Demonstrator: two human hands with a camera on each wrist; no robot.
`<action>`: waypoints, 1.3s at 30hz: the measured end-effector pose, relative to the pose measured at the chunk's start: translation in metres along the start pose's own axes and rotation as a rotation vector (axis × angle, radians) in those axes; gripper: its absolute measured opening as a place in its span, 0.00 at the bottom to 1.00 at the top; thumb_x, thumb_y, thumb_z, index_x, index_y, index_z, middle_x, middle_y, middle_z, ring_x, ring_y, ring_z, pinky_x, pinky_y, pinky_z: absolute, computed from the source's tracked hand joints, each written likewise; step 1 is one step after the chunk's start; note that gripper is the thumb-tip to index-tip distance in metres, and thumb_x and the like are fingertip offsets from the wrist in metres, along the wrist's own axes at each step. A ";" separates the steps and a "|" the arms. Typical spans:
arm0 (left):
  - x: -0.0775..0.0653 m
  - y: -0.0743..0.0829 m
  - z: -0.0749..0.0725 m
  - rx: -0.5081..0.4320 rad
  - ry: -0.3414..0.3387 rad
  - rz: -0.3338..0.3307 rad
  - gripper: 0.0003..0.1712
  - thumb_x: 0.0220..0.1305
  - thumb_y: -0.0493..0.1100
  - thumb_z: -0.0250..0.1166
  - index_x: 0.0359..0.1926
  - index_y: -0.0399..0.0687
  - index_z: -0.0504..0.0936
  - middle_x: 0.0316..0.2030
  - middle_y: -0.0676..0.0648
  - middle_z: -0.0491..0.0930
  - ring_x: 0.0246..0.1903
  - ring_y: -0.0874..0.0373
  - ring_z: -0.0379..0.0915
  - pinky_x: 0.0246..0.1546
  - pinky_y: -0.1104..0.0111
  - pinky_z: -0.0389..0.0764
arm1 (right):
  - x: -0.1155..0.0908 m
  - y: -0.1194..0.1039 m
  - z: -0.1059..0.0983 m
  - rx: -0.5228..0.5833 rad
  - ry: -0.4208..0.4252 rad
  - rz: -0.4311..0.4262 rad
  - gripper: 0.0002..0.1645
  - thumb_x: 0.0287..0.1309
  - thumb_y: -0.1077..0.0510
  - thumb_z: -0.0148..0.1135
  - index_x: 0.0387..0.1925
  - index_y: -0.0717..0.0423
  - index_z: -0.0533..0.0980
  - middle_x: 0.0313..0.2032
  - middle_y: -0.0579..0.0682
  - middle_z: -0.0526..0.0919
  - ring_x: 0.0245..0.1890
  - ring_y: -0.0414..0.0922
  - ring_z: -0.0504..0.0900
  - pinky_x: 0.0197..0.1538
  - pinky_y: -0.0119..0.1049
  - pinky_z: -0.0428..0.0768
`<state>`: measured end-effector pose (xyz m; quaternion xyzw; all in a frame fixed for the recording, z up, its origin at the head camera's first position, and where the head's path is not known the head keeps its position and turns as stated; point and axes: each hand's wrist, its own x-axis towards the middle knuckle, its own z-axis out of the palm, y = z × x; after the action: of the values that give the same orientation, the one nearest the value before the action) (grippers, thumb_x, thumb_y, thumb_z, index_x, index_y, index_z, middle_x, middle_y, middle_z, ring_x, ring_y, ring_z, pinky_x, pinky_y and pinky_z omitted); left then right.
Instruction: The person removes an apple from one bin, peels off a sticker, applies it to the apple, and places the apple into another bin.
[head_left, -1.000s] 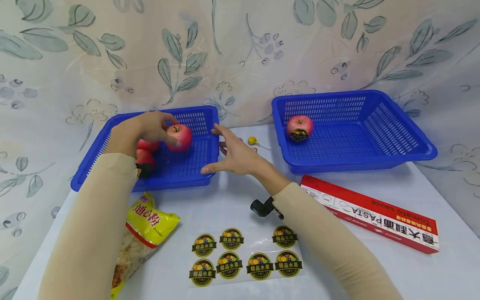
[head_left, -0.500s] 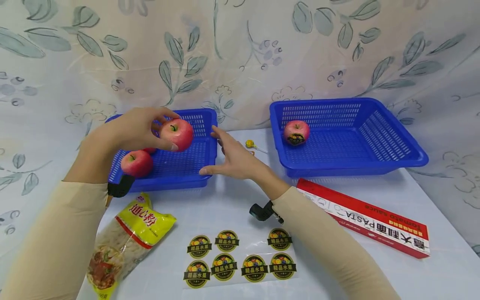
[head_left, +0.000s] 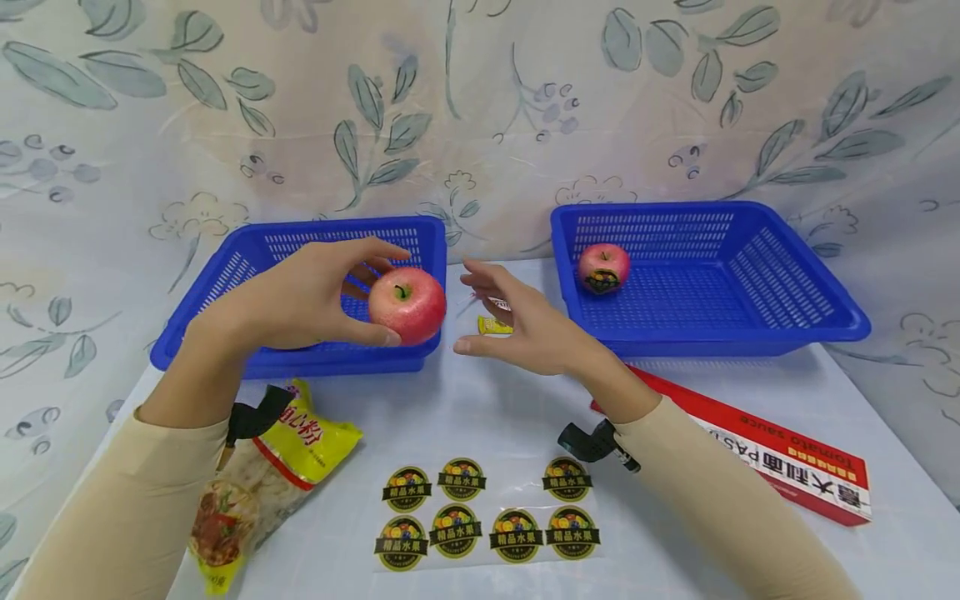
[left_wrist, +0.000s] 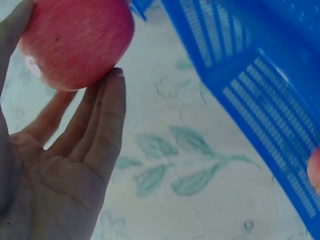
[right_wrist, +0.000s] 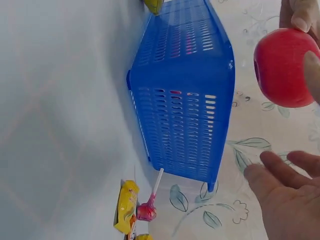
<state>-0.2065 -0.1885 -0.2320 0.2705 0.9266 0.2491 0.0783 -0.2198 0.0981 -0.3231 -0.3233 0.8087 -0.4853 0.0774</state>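
Observation:
My left hand (head_left: 300, 300) grips a red apple (head_left: 408, 307) between thumb and fingers, raised over the right front part of the left blue basket (head_left: 337, 362). In the left wrist view the apple (left_wrist: 77, 42) sits against my fingertips. Just to its right, my right hand (head_left: 528, 325) holds nothing, its thumb and fingers spread apart and facing the apple. The right wrist view has this hand (right_wrist: 290, 200) beneath the apple (right_wrist: 282, 67). My left hand and forearm hide the other apples in the left basket. Another apple (head_left: 604, 260) with a round dark sticker lies in the right blue basket (head_left: 720, 337).
A sheet of round fruit stickers (head_left: 487, 492) lies at the front. Left of it is a yellow-ended pasta bag (head_left: 307, 446); at right, a red and white pasta box (head_left: 795, 467) lies partly behind my forearm. Wrapped sweets (head_left: 491, 325) and a lollipop (right_wrist: 146, 211) lie between the baskets.
My left hand has lifted the apple out of the left basket and carried it right, towards the right hand. The right hand has shifted a little to the right, away from the basket's edge.

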 end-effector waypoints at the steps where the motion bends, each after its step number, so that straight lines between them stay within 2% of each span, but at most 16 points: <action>1: 0.000 0.002 0.004 -0.011 0.006 0.013 0.48 0.49 0.55 0.83 0.70 0.56 0.71 0.58 0.53 0.80 0.56 0.55 0.79 0.54 0.53 0.84 | -0.005 -0.001 -0.001 0.015 -0.002 -0.009 0.54 0.60 0.50 0.75 0.79 0.49 0.54 0.74 0.47 0.66 0.74 0.44 0.66 0.71 0.38 0.70; 4: -0.001 0.009 0.015 -0.052 0.030 0.061 0.47 0.48 0.55 0.84 0.67 0.54 0.72 0.56 0.55 0.80 0.55 0.58 0.78 0.53 0.57 0.85 | -0.017 -0.004 -0.003 0.040 -0.005 -0.041 0.48 0.61 0.51 0.74 0.76 0.47 0.60 0.72 0.43 0.69 0.72 0.41 0.69 0.69 0.37 0.73; 8: -0.001 0.017 0.030 -0.102 0.040 0.159 0.45 0.47 0.55 0.84 0.64 0.53 0.72 0.54 0.57 0.80 0.54 0.62 0.78 0.53 0.62 0.84 | -0.031 -0.006 -0.003 0.052 0.010 -0.102 0.39 0.62 0.53 0.73 0.72 0.49 0.67 0.67 0.42 0.74 0.66 0.40 0.75 0.64 0.36 0.78; 12: 0.002 0.022 0.044 -0.098 0.045 0.211 0.44 0.48 0.57 0.83 0.63 0.54 0.73 0.52 0.58 0.80 0.50 0.64 0.77 0.50 0.65 0.84 | -0.044 -0.005 -0.003 0.030 0.052 -0.125 0.34 0.61 0.55 0.74 0.67 0.50 0.72 0.61 0.43 0.79 0.59 0.41 0.80 0.60 0.36 0.81; 16: 0.003 0.024 0.058 -0.099 0.042 0.198 0.42 0.49 0.58 0.83 0.62 0.54 0.74 0.48 0.57 0.81 0.45 0.63 0.78 0.45 0.65 0.85 | -0.054 -0.003 -0.005 -0.002 0.066 -0.079 0.35 0.59 0.54 0.76 0.66 0.50 0.74 0.59 0.43 0.81 0.56 0.40 0.82 0.58 0.34 0.82; 20: 0.005 0.025 0.074 -0.117 0.028 0.185 0.40 0.51 0.56 0.82 0.62 0.54 0.75 0.45 0.57 0.82 0.40 0.61 0.78 0.42 0.63 0.85 | -0.063 0.002 -0.009 -0.043 0.034 -0.030 0.36 0.58 0.52 0.76 0.66 0.49 0.74 0.59 0.42 0.81 0.54 0.39 0.83 0.58 0.33 0.82; 27: 0.014 0.023 0.110 -0.135 0.007 0.182 0.39 0.54 0.54 0.80 0.64 0.52 0.74 0.51 0.56 0.82 0.39 0.61 0.80 0.39 0.66 0.84 | -0.073 0.017 -0.015 -0.118 -0.055 0.023 0.36 0.60 0.49 0.75 0.67 0.50 0.72 0.59 0.43 0.82 0.54 0.40 0.84 0.58 0.36 0.82; 34: 0.023 0.027 0.139 -0.052 -0.015 0.122 0.39 0.57 0.51 0.79 0.64 0.48 0.71 0.51 0.52 0.81 0.41 0.56 0.79 0.42 0.68 0.82 | -0.076 0.032 -0.017 -0.187 -0.131 0.032 0.35 0.62 0.50 0.73 0.66 0.56 0.72 0.59 0.50 0.82 0.55 0.47 0.85 0.57 0.44 0.84; 39: 0.030 0.026 0.151 -0.018 -0.025 0.114 0.38 0.58 0.49 0.78 0.64 0.45 0.70 0.53 0.50 0.80 0.45 0.56 0.79 0.47 0.67 0.81 | -0.075 0.038 -0.016 -0.227 -0.150 0.068 0.33 0.62 0.51 0.74 0.64 0.57 0.73 0.58 0.51 0.82 0.54 0.48 0.85 0.56 0.43 0.84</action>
<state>-0.1770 -0.0900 -0.3498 0.3254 0.9064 0.2578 0.0780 -0.1854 0.1673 -0.3604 -0.3380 0.8607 -0.3622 0.1170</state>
